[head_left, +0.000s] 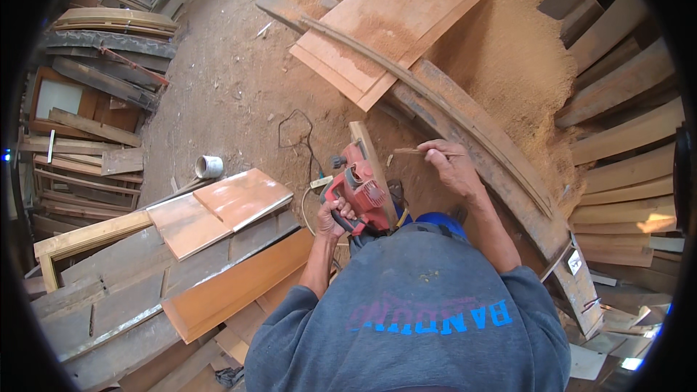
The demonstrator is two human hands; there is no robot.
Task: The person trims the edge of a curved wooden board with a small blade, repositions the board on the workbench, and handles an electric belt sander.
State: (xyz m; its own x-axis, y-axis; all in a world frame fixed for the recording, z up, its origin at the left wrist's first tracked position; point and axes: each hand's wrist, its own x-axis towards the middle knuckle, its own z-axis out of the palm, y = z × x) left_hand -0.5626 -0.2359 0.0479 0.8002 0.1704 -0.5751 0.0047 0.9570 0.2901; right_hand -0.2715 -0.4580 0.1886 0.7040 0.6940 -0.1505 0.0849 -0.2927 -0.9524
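My left hand (335,216) is wrapped round the black handle of a red electric hand planer (361,190). Right beside the planer, a narrow pale wooden board (375,163) runs toward me; whether they touch I cannot tell. In my right hand (451,168), the fingers pinch a thin wooden stick (409,151), which points left above the dusty ground. That hand is near the edge of a long, worn workbench plank (465,120). A dark cord (312,147) lies looped on the ground beyond the planer.
A wide wooden panel (396,11) lies across the far end of the bench, dusted with shavings. Sawdust (534,72) is heaped behind it. At left are a white cup (209,167), an orange-brown panel (243,203) and stacked boards (109,272). Planks (624,145) line the right side.
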